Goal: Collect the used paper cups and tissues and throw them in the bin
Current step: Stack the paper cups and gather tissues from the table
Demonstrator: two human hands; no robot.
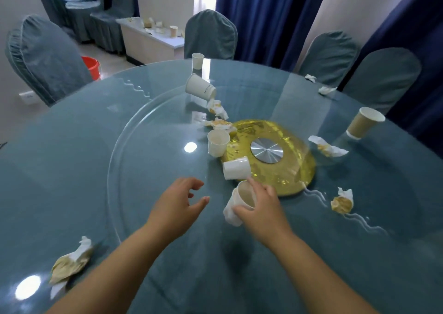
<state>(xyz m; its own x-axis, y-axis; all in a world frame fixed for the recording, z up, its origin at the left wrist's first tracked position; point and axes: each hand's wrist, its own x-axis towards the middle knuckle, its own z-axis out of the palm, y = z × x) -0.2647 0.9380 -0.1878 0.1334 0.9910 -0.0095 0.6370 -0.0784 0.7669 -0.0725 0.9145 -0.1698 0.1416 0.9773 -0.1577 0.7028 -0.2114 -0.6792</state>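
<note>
Head cam: one cup in hand, plenty of mess left around the gold hub.
Your right hand grips a paper cup and a tissue just this side of the hub, probably to nest the tipped cup touching its near edge. Your left hand hangs loose and empty, further left. No print I can read anywhere.

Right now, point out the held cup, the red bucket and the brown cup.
held cup (245, 193): head view, inner wall below the rim.
red bucket (92, 69): head view, outer side wall.
brown cup (360, 125): head view, brown outer side.
</note>
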